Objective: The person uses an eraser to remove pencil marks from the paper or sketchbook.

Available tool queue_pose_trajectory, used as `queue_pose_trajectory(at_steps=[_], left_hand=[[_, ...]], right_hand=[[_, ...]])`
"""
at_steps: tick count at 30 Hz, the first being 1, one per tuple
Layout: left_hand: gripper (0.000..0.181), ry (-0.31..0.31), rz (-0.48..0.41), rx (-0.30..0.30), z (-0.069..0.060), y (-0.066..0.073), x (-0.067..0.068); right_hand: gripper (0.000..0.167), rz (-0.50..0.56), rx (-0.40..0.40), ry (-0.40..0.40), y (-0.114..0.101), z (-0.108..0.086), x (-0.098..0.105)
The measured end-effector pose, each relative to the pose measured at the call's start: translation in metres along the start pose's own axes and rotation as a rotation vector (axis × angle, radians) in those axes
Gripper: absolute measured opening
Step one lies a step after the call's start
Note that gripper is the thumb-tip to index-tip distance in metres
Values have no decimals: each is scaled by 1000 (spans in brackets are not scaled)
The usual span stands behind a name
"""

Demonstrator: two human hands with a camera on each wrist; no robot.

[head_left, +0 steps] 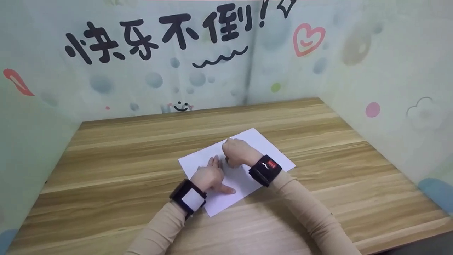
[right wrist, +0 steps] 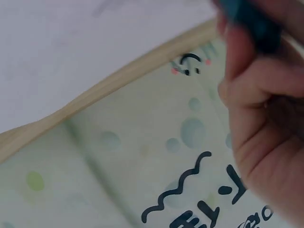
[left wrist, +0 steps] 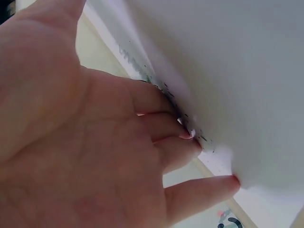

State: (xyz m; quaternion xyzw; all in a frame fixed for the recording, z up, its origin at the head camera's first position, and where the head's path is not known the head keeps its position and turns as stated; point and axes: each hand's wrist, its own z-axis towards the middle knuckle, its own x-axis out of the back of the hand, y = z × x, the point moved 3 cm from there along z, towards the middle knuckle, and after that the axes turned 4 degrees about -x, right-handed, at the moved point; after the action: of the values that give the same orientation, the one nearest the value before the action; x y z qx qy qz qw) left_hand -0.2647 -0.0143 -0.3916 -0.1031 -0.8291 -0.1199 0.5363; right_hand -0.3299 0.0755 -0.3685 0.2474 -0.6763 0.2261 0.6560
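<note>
A white sheet of paper [head_left: 221,202] lies at an angle on the wooden table. My left hand [head_left: 208,178] rests on its left part, fingers stretched forward and thumb spread to the right. In the left wrist view, the fingertips of the left hand [left wrist: 114,137] touch the paper, beside dark crumbs [left wrist: 186,115] and a grey smudge [left wrist: 128,57]. Over the paper's upper middle, my right hand [head_left: 240,152] has its fingers curled. The right wrist view shows them gripping a small teal object [right wrist: 251,23], blurred and partly hidden, its kind unclear.
The wood-grain table [head_left: 116,170] extends around the paper. A printed backdrop [head_left: 131,81] with black characters stands behind it, and side panels [head_left: 400,81] rise at left and right. Each wrist wears a black strap [head_left: 266,170].
</note>
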Motion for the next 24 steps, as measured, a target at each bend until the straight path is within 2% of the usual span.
queue_pose_trajectory(at_steps=[2, 5, 7, 11, 15, 20, 24], left_hand=[[107, 6, -1, 10, 0, 1, 0], [107, 18, 11, 14, 0, 2, -1], [108, 31, 17, 17, -1, 2, -1], [109, 39, 5, 19, -3, 1, -1], [108, 34, -9, 16, -4, 2, 0], [107, 63, 2, 15, -6, 2, 1], [108, 61, -12, 12, -6, 2, 0]], right_hand=[[18, -5, 43, -3, 1, -1, 0], [12, 50, 110, -62, 0, -2, -1], [15, 64, 103, -29, 0, 0, -2], [27, 59, 37, 46, 0, 3, -3], [21, 84, 98, 2, -3, 2, -3], [23, 60, 69, 97, -4, 6, -3], [13, 102, 117, 39, -6, 5, -4]])
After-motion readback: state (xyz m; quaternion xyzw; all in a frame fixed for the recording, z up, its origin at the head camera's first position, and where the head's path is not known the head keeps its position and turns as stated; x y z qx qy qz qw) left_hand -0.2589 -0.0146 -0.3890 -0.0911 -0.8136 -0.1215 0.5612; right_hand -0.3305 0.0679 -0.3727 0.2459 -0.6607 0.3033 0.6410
